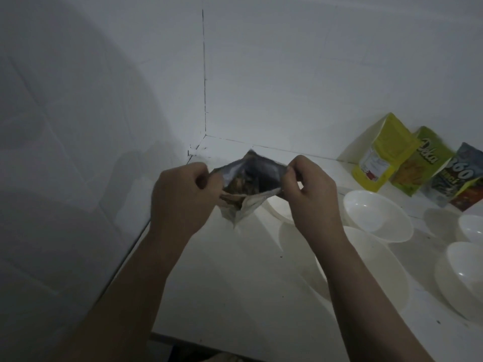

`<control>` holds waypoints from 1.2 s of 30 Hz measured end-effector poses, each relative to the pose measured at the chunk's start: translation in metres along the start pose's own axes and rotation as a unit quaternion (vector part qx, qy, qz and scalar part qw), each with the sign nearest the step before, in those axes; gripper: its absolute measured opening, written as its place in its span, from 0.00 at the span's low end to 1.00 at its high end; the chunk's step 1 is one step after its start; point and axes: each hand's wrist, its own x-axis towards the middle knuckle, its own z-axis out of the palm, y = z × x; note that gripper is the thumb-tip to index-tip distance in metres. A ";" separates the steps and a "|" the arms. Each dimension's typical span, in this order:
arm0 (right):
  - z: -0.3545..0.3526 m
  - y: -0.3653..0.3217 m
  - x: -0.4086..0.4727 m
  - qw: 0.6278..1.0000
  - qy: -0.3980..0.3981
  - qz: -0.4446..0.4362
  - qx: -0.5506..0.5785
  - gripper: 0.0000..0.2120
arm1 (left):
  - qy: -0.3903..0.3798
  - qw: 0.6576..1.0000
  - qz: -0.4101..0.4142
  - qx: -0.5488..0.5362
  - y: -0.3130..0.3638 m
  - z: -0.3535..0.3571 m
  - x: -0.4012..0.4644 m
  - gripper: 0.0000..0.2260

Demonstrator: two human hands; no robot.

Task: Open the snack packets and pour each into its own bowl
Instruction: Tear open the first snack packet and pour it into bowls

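A silver-lined snack packet (248, 184) hangs in the air above the white counter, its mouth pulled wide so the dark snacks inside show. My left hand (183, 197) pinches the packet's left edge and my right hand (311, 194) pinches its right edge. A white bowl (277, 207) sits just below the packet, partly hidden by my right hand. Another white bowl (376, 215) stands to the right, and a larger one (371, 267) lies under my right forearm.
Three unopened packets lean against the back wall at the right: a yellow one (379, 155), a green one (423, 163) and a dark one (460, 176). More white bowls (467, 273) stand at the right edge. Tiled walls meet in the corner behind.
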 end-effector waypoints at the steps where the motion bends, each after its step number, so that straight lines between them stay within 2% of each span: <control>1: -0.001 0.000 0.000 1.000 0.006 0.000 0.002 0.10 | 0.018 1.000 0.006 0.007 -0.002 0.000 0.000 0.16; 4: -0.002 -0.004 -0.001 1.000 0.002 -0.011 0.015 0.10 | 0.025 0.999 0.013 -0.037 0.000 0.006 -0.002 0.17; 8: -0.008 -0.009 0.000 0.999 0.000 -0.016 0.031 0.11 | -0.035 0.980 0.020 -0.193 0.008 0.015 -0.007 0.18; 10: -0.014 -0.008 0.001 0.999 0.007 -0.019 0.032 0.12 | -0.054 0.966 -0.067 -0.245 0.008 0.025 -0.006 0.19; 12: -0.020 -0.006 0.002 0.999 0.009 -0.023 0.033 0.12 | -0.074 0.956 -0.168 -0.230 0.002 0.041 -0.004 0.17; 14: -0.025 -0.002 0.002 0.999 0.000 -0.036 0.029 0.12 | -0.124 0.948 -0.213 -0.203 -0.010 0.059 -0.004 0.12; 16: -0.032 0.001 0.003 0.998 -0.008 -0.057 0.026 0.12 | -0.151 0.927 -0.263 -0.220 -0.020 0.077 -0.002 0.09; 19: -0.042 0.006 0.008 0.996 -0.027 -0.083 0.032 0.12 | -0.195 0.866 -0.365 -0.282 -0.025 0.098 0.007 0.13; 21: -0.048 0.009 0.013 0.994 -0.042 -0.093 0.039 0.12 | -0.212 0.823 -0.404 -0.337 -0.026 0.109 0.017 0.16; 23: -0.053 0.013 0.020 0.992 -0.047 -0.106 0.040 0.12 | -0.205 0.799 -0.410 -0.389 -0.024 0.116 0.027 0.14; 25: -0.057 0.017 0.028 0.991 -0.041 -0.120 0.040 0.12 | -0.183 0.791 -0.409 -0.416 -0.022 0.123 0.040 0.10; 28: -0.061 0.024 0.040 0.991 -0.031 -0.122 0.038 0.11 | -0.157 0.793 -0.390 -0.440 -0.019 0.132 0.060 0.10; 32: -0.056 0.040 0.052 0.996 -0.028 -0.083 0.024 0.10 | -0.117 0.805 -0.407 -0.415 -0.016 0.148 0.081 0.10; 36: -0.047 0.055 0.051 0.996 -0.083 -0.037 -0.004 0.18 | -0.076 0.794 -0.414 -0.439 -0.013 0.163 0.092 0.10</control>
